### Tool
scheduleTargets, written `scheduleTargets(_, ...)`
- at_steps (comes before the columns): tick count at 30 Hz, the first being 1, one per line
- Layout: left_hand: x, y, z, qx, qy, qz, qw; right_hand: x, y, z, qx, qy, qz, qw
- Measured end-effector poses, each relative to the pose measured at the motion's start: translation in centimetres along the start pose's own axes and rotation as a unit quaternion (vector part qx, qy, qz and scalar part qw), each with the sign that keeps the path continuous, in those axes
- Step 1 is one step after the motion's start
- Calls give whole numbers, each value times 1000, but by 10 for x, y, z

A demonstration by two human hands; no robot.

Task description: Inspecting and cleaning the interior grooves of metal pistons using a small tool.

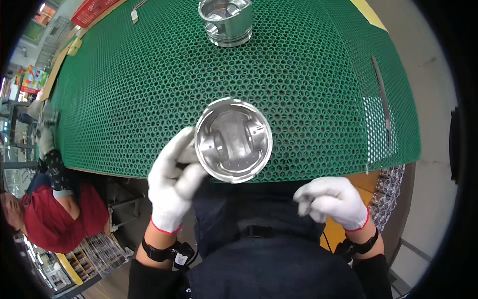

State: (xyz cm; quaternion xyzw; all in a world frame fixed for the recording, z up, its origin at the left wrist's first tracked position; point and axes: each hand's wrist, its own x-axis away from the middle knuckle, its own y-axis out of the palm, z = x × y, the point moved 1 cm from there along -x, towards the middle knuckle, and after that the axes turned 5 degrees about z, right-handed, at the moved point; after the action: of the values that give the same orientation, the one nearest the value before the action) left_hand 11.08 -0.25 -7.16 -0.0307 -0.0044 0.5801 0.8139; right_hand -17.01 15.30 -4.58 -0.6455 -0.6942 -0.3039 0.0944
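Note:
My left hand (173,180), in a white glove, grips a shiny metal piston (233,140) by its rim. The piston is held up over the near edge of the green honeycomb mat (308,84), with its hollow underside facing me. My right hand (332,201), also in a white glove, hangs below the table edge with its fingers curled; nothing shows in it. A second metal piston (227,21) stands on the mat at the far side.
A thin metal rod (382,94) lies along the mat's right edge. Several more metal parts (387,195) sit in a tray at lower right. A person in a red top (55,214) is at the left. A small connector with wires (135,14) lies far left on the mat.

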Motion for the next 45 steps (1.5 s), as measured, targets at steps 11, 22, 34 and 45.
scheduleTargets(11,-56,75,86,-413,428,-206,777,-4,2,-8,-53,-101,74,991)
scheduleTargets(22,-44,100,85,-498,409,-131,753,-35,17,-34,434,-361,222,795)
scheduleTargets(34,-120,118,100,-584,171,-336,719,-29,14,-55,673,-316,178,645)
scheduleTargets(45,-19,-27,51,-567,328,-59,753,-41,-28,-25,633,-348,360,591)
